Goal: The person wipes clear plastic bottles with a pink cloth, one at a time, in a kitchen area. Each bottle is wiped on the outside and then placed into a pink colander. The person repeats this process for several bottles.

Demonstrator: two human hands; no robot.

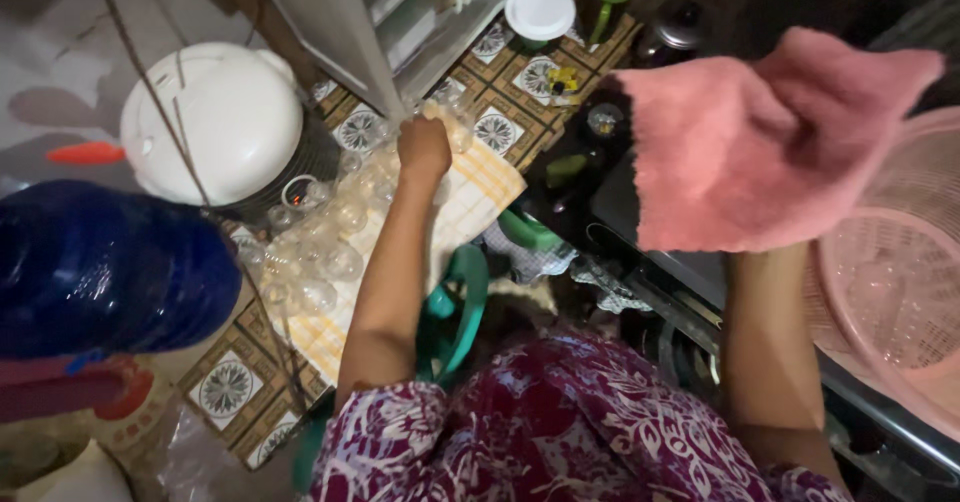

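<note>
We stand over a patterned tile floor (228, 387); our left hand (424, 149) closes on clear glasses (320, 252), our right hand, hidden, lifts a fuzzy pink cloth (740, 152).

Two hands: the left hand (424, 148) and the right hand hidden under one pink cloth (760, 142). One white rice cooker (215, 122), one blue water jug (105, 272), one pink basket (895, 282), and many clear glasses (320, 252), too clustered to count.
</note>
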